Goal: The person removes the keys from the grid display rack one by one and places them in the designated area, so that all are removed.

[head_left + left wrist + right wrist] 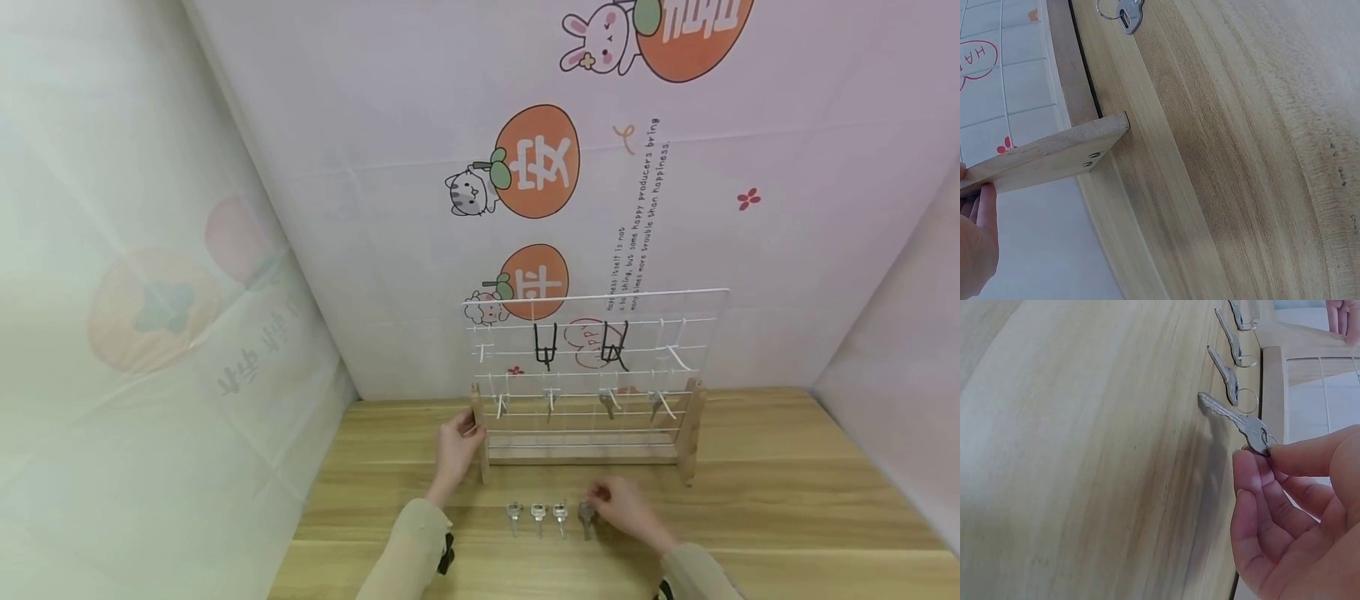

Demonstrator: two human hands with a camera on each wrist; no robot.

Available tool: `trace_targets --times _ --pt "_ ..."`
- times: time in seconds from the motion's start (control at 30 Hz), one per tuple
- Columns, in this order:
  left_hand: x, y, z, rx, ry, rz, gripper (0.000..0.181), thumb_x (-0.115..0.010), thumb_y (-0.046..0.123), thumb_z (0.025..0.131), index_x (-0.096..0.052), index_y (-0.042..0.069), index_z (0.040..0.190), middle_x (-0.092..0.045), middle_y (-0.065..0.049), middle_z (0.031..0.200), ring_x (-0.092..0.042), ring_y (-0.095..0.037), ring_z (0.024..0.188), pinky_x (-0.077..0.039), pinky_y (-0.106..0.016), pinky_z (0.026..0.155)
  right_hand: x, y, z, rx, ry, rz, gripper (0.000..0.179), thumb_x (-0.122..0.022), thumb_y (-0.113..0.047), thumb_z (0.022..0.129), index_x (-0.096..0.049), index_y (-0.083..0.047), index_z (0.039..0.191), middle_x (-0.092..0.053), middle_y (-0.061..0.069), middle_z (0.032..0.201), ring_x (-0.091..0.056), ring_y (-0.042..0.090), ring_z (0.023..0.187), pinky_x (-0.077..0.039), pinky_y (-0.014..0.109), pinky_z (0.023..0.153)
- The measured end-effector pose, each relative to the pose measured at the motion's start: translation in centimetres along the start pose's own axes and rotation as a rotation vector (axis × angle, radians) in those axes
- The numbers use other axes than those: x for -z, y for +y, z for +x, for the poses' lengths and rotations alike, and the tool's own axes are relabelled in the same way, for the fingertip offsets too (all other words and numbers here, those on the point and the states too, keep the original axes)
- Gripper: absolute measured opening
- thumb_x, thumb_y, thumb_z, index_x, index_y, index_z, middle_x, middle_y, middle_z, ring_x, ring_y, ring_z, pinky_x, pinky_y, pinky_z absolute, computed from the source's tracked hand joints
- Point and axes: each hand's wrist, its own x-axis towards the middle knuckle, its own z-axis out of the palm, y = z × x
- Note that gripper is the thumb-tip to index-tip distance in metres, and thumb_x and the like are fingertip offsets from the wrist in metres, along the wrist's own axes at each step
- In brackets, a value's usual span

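Between thumb and fingers, my right hand (628, 510) pinches the head of a silver key (1252, 432), close to its split ring. The key's blade points away from the hand, its tip close over the tabletop. Three more keys (1230, 381) with rings lie in a row to the left of it. My left hand (456, 450) grips the left wooden side post (1054, 150) of a white wire grid rack (592, 297), thumb and fingers on either side of the wood. Only part of that hand shows in the left wrist view.
Several keys (607, 406) hang on the rack's lower row of white hooks. Two black hooks (545, 354) sit higher on the grid. The rack's right wooden post (691, 433) stands on the wood-grain table (795, 500). Printed cloth (390, 217) covers the wall behind.
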Motion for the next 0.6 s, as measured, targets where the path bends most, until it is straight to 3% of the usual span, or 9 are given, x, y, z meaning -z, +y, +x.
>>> trace_targets --times 0.3,0.6 --pt "0.6 3.4 -1.1 -0.004 -0.033 -0.005 0.039 -0.062 -0.010 0.088 -0.054 -0.020 0.125 -0.061 -0.039 0.122 -0.064 -0.050 0.113 -0.060 -0.044 0.094 -0.7 0.2 0.6 -0.050 0.002 0.023 0.003 -0.067 -0.001 0.086 -0.067 0.001 0.087 -0.066 0.007 0.073 -0.056 0.010 0.056 -0.046 0.016 0.044" --pt "0.7 3.9 -1.4 -0.022 -0.027 0.004 0.039 -0.063 -0.009 0.087 -0.055 -0.020 0.124 -0.061 -0.041 0.121 -0.064 -0.051 0.111 -0.061 -0.044 0.093 -1.4 -0.2 1.0 -0.071 0.033 -0.003 0.004 -0.068 -0.001 0.083 -0.068 0.000 0.087 -0.067 0.004 0.073 -0.055 0.008 0.057 -0.047 0.016 0.047"
